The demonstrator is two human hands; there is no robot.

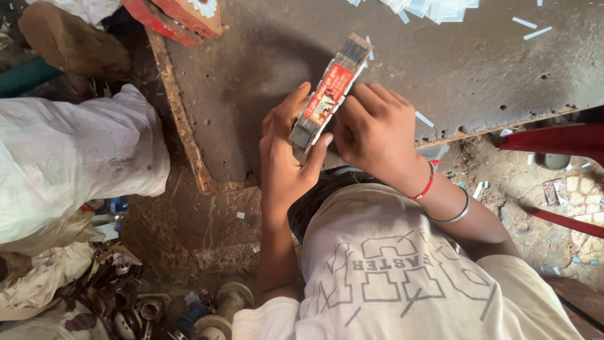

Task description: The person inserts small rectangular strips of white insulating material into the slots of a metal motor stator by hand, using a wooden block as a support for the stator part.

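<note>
A long, narrow stack of flat cards or packets (329,93) with a red label on its top face rests on a worn brown wooden board (264,56). My left hand (284,157) grips the near end of the stack from the left, thumb pressed against its side. My right hand (372,129) clasps the same stack from the right, fingers curled over its edge. A red thread band and a metal bangle sit on my right wrist.
A large white sack (69,157) lies on the ground to the left. Metal scrap parts (145,308) are piled at bottom left. Red chair legs (553,138) stand at right. Small white strips (440,9) litter the board's far side.
</note>
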